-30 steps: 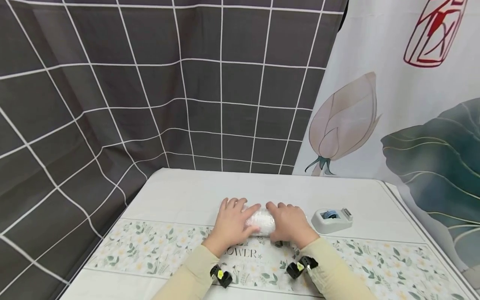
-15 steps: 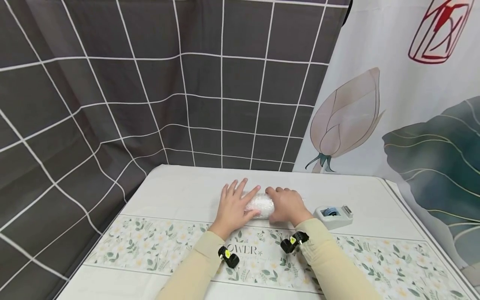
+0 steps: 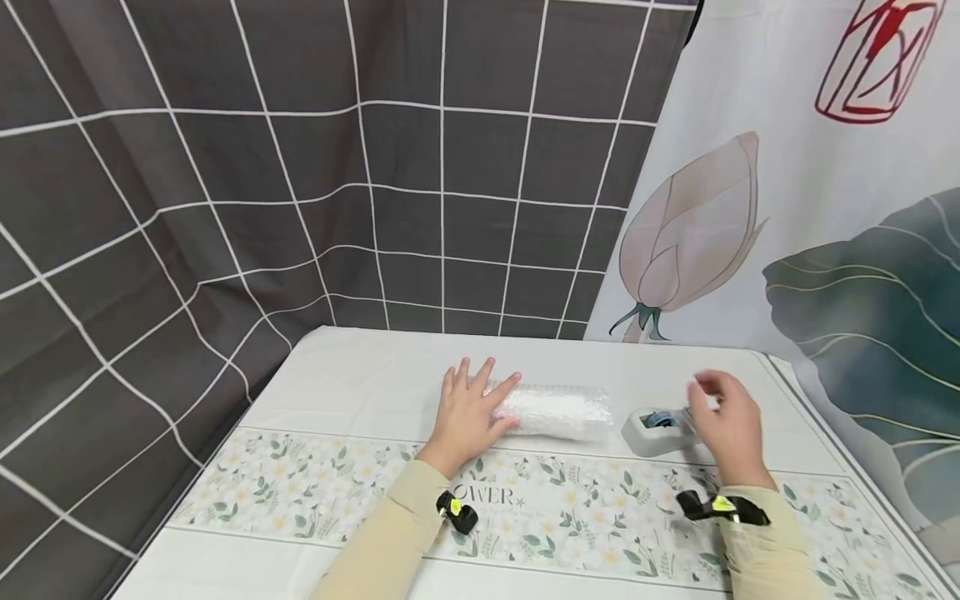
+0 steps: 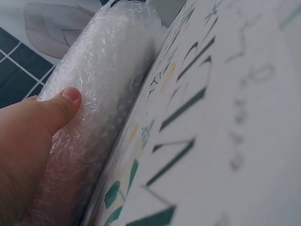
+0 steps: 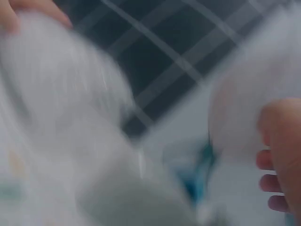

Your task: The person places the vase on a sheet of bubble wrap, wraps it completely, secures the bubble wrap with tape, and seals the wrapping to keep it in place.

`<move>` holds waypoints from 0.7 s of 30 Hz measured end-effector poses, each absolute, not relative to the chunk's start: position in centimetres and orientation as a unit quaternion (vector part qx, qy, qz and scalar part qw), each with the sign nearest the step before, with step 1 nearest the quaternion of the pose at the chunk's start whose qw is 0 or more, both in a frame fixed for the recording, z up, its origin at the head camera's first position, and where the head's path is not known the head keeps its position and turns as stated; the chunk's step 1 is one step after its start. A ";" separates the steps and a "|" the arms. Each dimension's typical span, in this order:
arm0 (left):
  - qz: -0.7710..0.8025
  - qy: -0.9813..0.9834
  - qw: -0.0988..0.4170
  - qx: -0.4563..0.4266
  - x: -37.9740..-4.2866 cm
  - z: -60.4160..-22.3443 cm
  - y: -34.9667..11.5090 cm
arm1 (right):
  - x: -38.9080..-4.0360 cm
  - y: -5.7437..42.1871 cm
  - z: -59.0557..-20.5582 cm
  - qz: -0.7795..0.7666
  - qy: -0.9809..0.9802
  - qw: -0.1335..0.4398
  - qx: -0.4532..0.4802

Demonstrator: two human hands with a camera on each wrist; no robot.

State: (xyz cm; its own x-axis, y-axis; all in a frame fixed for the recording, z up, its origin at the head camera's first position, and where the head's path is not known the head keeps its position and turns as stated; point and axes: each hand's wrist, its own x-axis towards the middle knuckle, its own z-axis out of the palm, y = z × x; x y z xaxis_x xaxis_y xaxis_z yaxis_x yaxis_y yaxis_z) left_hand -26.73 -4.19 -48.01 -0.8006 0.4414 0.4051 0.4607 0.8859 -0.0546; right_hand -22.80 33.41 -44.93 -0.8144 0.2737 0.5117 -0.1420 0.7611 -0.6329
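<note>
Crosswise on the white surface (image 3: 375, 367) lies one bubble-wrapped roll (image 3: 562, 413), the left hand (image 3: 467, 421) resting on its left end with fingers spread wide. Near its right end stands one white tape dispenser (image 3: 651, 442) holding one blue tape roll (image 3: 660, 419). Just above that, the right hand (image 3: 729, 421) has bent fingers; whether they pinch anything I cannot tell. Printed lettering (image 3: 489, 497) on the floral band reads "OWER", then one small star; finer script is too blurred. Two black wrist straps, one per sleeve, show.
</note>
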 end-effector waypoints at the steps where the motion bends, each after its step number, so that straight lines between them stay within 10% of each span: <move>1: -0.024 -0.949 0.208 -0.236 -26.8 -48.0 -4.1 | -22.5 34.5 -45.8 0.358 -0.882 0.293 -0.090; 6: -0.026 -0.949 0.214 -0.230 -26.7 -48.0 -4.2 | -22.0 36.6 -48.9 0.408 -0.861 0.220 -0.210; 21: -0.032 -0.944 0.226 -0.237 -26.7 -47.9 -4.0 | -22.3 36.1 -49.7 0.359 -0.895 0.206 -0.168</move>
State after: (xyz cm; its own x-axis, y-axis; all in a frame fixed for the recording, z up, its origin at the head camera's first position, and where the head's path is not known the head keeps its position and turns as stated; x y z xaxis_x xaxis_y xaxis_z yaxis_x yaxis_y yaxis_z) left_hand -26.69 -3.97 -47.90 -0.7859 0.4331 0.4412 0.4621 0.8856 -0.0462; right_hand -22.31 36.15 -49.71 -0.8589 0.4488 0.2467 0.1533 0.6850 -0.7123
